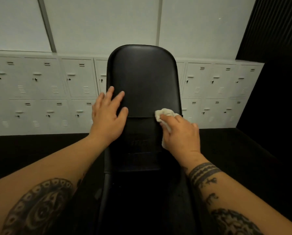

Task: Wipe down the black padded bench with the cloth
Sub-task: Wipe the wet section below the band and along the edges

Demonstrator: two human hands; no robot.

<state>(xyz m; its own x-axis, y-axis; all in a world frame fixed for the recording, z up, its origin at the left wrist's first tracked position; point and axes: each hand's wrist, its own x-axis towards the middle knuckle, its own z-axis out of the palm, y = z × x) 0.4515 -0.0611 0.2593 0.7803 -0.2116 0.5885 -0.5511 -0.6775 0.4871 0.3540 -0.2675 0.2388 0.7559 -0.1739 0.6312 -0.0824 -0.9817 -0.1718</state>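
Note:
The black padded bench runs away from me down the middle of the view, its rounded back pad raised at the far end. My left hand rests flat on the pad's left edge, fingers straight and spread. My right hand holds a bunched white cloth and presses it against the right side of the pad, near the seam between the two cushions. Part of the cloth is hidden under my fingers and palm.
Two rows of white lockers line the wall behind the bench. A dark floor lies on both sides of it. A black ribbed wall panel stands at the far right.

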